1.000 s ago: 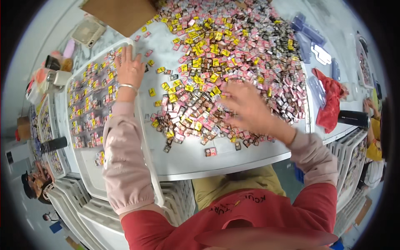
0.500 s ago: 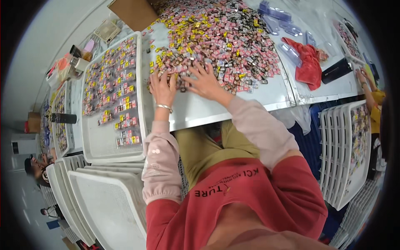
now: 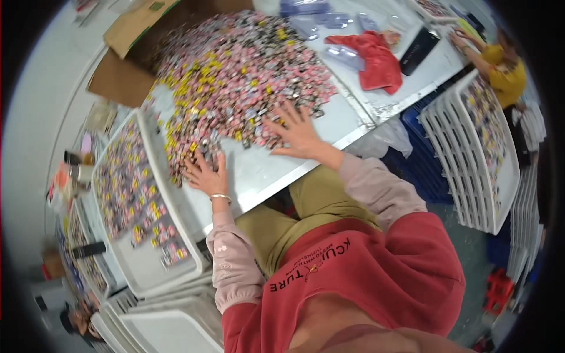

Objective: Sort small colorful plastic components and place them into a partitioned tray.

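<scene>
A wide heap of small pink, yellow and black square pieces (image 3: 235,82) covers much of the white table (image 3: 253,170). At the heap's near left edge, my left hand (image 3: 206,175) rests with fingers spread on some pieces. My right hand (image 3: 297,135) lies at the heap's near right edge, fingers stretched apart. Neither hand has a grip on anything. To the left of my left hand stands a white tray (image 3: 147,273) with rows of the same sort of pieces grouped in clear holders.
An open cardboard box (image 3: 123,76) stands behind the heap at far left. A red cloth (image 3: 379,65), clear purplish plastic parts (image 3: 338,20) and a black cylinder (image 3: 419,50) lie at far right. Stacked white trays (image 3: 456,153) flank the right side, near a person in yellow (image 3: 506,73).
My hands have moved apart: the left toward the heap's left edge, the right toward its right side. The view has turned, bringing more of the cardboard box into sight.
</scene>
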Demonstrator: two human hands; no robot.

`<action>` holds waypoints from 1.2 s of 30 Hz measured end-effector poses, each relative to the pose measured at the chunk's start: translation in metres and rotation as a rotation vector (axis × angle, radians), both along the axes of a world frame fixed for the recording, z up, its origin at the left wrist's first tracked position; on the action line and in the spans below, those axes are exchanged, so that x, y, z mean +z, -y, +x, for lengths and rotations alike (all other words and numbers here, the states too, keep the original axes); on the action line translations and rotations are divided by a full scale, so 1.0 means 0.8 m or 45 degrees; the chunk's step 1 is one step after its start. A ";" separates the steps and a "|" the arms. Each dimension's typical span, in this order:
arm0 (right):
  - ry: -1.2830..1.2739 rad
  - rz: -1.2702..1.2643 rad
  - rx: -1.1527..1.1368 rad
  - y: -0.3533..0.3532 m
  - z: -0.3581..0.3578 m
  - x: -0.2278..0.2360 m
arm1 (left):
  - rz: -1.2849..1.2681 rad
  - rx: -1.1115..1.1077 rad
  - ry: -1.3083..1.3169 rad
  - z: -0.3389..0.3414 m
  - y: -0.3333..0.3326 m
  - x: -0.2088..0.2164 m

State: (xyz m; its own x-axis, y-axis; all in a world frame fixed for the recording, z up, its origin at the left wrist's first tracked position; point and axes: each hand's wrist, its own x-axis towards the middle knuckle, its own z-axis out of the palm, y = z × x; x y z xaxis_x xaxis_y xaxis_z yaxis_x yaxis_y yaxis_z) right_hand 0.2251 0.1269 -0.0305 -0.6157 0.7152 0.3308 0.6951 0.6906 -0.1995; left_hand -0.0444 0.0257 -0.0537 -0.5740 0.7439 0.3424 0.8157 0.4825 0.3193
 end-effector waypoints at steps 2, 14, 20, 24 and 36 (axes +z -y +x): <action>-0.246 0.085 0.061 -0.012 -0.018 -0.012 | -0.068 0.047 -0.049 0.003 -0.030 -0.008; -0.095 0.112 0.113 -0.043 -0.060 -0.002 | 0.322 -0.119 -0.107 0.000 -0.026 0.002; -0.300 -0.069 0.156 -0.001 -0.024 0.022 | 0.507 -0.144 -0.084 0.012 0.016 -0.010; -0.553 0.020 0.146 0.001 -0.003 0.020 | 0.462 -0.034 0.096 0.040 0.025 0.007; -0.778 -0.162 0.122 0.009 0.010 0.021 | 0.662 -0.142 0.228 0.021 0.018 -0.004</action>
State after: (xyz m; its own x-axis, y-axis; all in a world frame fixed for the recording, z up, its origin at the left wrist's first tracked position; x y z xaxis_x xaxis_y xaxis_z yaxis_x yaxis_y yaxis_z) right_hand 0.2332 0.1200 -0.0137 -0.4058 0.7233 0.5588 0.3662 0.6888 -0.6257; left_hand -0.0279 0.0114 -0.0567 -0.5845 0.5627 0.5846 0.7637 0.1382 0.6306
